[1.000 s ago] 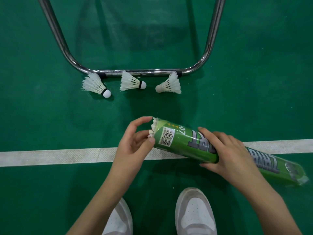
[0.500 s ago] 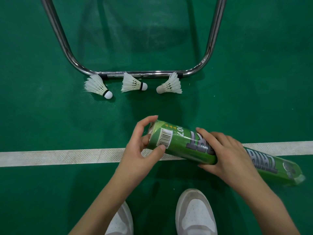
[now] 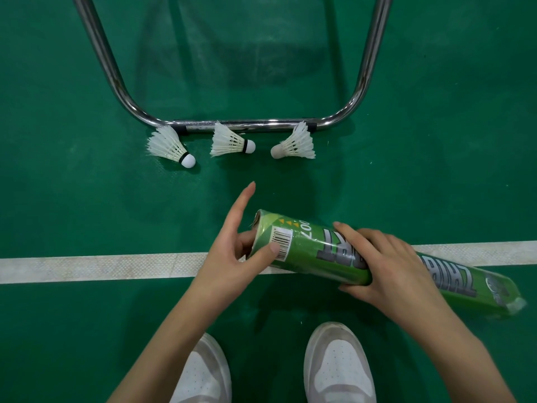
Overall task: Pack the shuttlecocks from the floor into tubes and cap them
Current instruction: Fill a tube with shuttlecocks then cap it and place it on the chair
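Green tube (image 3: pixel 343 254) is gripped at mid-length by the right hand (image 3: pixel 386 266); its open mouth is touched by the left hand (image 3: pixel 232 251), fingers loosely extended. Three shuttlecocks (image 3: pixel 229 141) are left on the floor (image 3: pixel 72 199); capping is not yet done.

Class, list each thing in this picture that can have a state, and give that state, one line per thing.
Green tube: tilted, uncapped at the near end.
Left hand: at the tube's open mouth, thumb on the barcode label, index finger straight.
Right hand: grips the tube's middle.
Left shuttlecock: lying on the floor.
Middle shuttlecock: lying on the floor.
Right shuttlecock: lying on the floor.
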{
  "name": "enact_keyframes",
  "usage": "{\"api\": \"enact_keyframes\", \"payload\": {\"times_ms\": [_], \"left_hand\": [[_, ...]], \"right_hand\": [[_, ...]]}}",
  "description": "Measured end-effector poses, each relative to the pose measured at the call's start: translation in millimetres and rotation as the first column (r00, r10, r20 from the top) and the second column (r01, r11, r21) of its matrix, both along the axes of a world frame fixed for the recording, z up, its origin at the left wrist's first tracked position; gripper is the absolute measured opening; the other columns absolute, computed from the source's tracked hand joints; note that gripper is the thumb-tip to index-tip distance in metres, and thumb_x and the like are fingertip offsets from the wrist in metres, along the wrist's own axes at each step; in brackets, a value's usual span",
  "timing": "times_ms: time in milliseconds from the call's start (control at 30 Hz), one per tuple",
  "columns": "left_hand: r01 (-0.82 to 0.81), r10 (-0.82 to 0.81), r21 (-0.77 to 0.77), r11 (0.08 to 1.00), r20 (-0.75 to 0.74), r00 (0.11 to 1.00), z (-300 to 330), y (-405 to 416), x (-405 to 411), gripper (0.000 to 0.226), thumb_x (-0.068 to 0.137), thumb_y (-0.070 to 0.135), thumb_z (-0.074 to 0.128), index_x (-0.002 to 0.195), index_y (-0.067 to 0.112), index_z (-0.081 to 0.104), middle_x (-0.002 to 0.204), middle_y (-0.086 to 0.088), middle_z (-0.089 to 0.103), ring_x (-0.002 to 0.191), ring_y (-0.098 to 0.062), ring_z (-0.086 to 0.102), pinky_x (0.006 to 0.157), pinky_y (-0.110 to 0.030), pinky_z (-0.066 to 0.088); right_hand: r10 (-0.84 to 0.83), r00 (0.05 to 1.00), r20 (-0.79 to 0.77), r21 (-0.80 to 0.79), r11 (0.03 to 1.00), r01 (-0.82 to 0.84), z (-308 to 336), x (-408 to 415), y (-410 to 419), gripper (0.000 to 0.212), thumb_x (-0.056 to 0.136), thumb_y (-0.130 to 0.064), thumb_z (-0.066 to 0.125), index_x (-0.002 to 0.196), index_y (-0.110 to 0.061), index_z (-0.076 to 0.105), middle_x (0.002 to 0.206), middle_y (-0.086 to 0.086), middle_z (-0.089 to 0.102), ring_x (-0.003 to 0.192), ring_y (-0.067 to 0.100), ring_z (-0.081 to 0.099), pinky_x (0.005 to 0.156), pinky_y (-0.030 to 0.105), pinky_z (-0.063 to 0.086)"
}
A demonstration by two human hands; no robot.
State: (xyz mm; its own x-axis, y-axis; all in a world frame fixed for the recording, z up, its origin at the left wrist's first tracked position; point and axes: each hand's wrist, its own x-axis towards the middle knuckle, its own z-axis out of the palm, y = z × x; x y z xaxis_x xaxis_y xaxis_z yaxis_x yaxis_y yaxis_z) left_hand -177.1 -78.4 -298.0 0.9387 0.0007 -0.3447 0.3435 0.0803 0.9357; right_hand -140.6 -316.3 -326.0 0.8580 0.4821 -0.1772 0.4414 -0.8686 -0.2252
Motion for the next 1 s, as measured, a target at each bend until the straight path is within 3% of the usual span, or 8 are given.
{"api": "enact_keyframes", "payload": {"times_ms": [167, 267, 400, 433, 700, 800, 933, 1000], "left_hand": [[0.029, -0.029, 0.017, 0.999, -0.006, 1.0, 5.1, 1.5, 0.7, 0.083, 0.086, 0.007, 0.065, 0.143, 0.044, 0.016, 0.075, 0.002, 0.073, 0.071, -0.005, 0.066, 0.071, -0.011, 0.045], [0.058, -0.058, 0.014, 0.998, 0.004, 0.998, 8.5, 1.5, 2.6, 0.083, 0.086, 0.0, 0.06, 0.142, 0.046, 0.019, 0.083, -0.001, 0.074, 0.076, -0.007, 0.067, 0.072, -0.013, 0.047], [0.096, -0.101, 0.124, 0.988, 0.029, 0.994, 8.6, -1.3, 4.5, 0.087, 0.082, 0.008, 0.07, 0.139, 0.053, 0.022, 0.099, 0.026, 0.065, 0.087, -0.003, 0.064, 0.078, -0.008, 0.044], [0.102, -0.106, 0.129, 0.986, 0.028, 0.994, 9.2, -1.4, 5.2, 0.088, 0.079, 0.014, 0.072, 0.138, 0.057, 0.022, 0.102, 0.026, 0.063, 0.09, -0.005, 0.064, 0.079, -0.008, 0.044], [0.127, -0.128, 0.09, 0.988, 0.005, 0.992, 10.1, -4.4, 14.4, 0.086, 0.083, 0.009, 0.067, 0.141, 0.051, 0.018, 0.105, 0.001, 0.064, 0.086, -0.008, 0.065, 0.075, -0.009, 0.046], [0.134, -0.135, 0.058, 0.989, -0.002, 0.991, 9.4, -5.2, 24.4, 0.076, 0.085, 0.02, 0.062, 0.143, 0.046, 0.02, 0.102, -0.008, 0.067, 0.087, -0.016, 0.067, 0.076, -0.012, 0.047], [0.125, -0.124, 0.077, 0.989, -0.016, 0.992, 6.3, 0.1, 43.0, 0.061, 0.09, 0.027, 0.053, 0.142, 0.044, 0.025, 0.09, -0.007, 0.073, 0.086, -0.012, 0.068, 0.078, -0.017, 0.05], [0.11, -0.111, 0.147, 0.983, -0.002, 0.994, 3.9, 2.4, 56.5, 0.055, 0.092, 0.027, 0.054, 0.139, 0.044, 0.031, 0.089, -0.008, 0.072, 0.082, -0.008, 0.066, 0.076, -0.01, 0.047]], "right_hand": [[-0.001, 1.0, 0.006, 0.009, 1.0, 0.001, 1.0, 0.6, 0.1, 0.111, 0.047, -0.044, 0.088, 0.14, -0.034, 0.027, 0.108, 0.0, 0.06, 0.094, 0.026, 0.059, 0.085, 0.04, 0.047], [0.014, 1.0, 0.018, 0.015, 1.0, -0.014, 2.0, 2.9, 4.0, 0.109, 0.048, -0.044, 0.087, 0.139, -0.034, 0.028, 0.107, 0.0, 0.06, 0.094, 0.025, 0.06, 0.085, 0.04, 0.048], [0.034, 0.999, 0.04, 0.019, 0.999, -0.035, 3.6, 4.3, 8.5, 0.109, 0.046, -0.044, 0.088, 0.138, -0.032, 0.031, 0.106, 0.0, 0.061, 0.093, 0.026, 0.061, 0.083, 0.04, 0.048], [0.035, 0.998, 0.043, 0.018, 0.999, -0.036, 3.6, 4.7, 9.2, 0.109, 0.045, -0.044, 0.088, 0.138, -0.032, 0.031, 0.106, 0.0, 0.061, 0.093, 0.026, 0.061, 0.083, 0.04, 0.048], [0.008, 1.0, 0.018, 0.022, 1.0, -0.008, 3.4, 7.7, 3.3, 0.109, 0.048, -0.043, 0.088, 0.139, -0.034, 0.028, 0.108, 0.0, 0.06, 0.095, 0.026, 0.059, 0.085, 0.04, 0.047], [-0.018, 1.0, 0.002, 0.014, 1.0, 0.018, 3.0, 8.7, -1.8, 0.11, 0.049, -0.043, 0.087, 0.14, -0.036, 0.025, 0.108, 0.0, 0.06, 0.095, 0.025, 0.058, 0.084, 0.04, 0.046], [-0.063, 0.998, -0.031, -0.004, 0.998, 0.063, 4.7, 11.4, -13.5, 0.108, 0.052, -0.045, 0.085, 0.141, -0.038, 0.024, 0.112, 0.0, 0.059, 0.099, 0.025, 0.056, 0.086, 0.039, 0.045], [-0.092, 0.995, -0.039, -0.01, 0.996, 0.092, 5.9, 13.5, -20.8, 0.106, 0.053, -0.044, 0.085, 0.141, -0.037, 0.026, 0.113, 0.001, 0.058, 0.099, 0.026, 0.056, 0.087, 0.041, 0.044]]}}
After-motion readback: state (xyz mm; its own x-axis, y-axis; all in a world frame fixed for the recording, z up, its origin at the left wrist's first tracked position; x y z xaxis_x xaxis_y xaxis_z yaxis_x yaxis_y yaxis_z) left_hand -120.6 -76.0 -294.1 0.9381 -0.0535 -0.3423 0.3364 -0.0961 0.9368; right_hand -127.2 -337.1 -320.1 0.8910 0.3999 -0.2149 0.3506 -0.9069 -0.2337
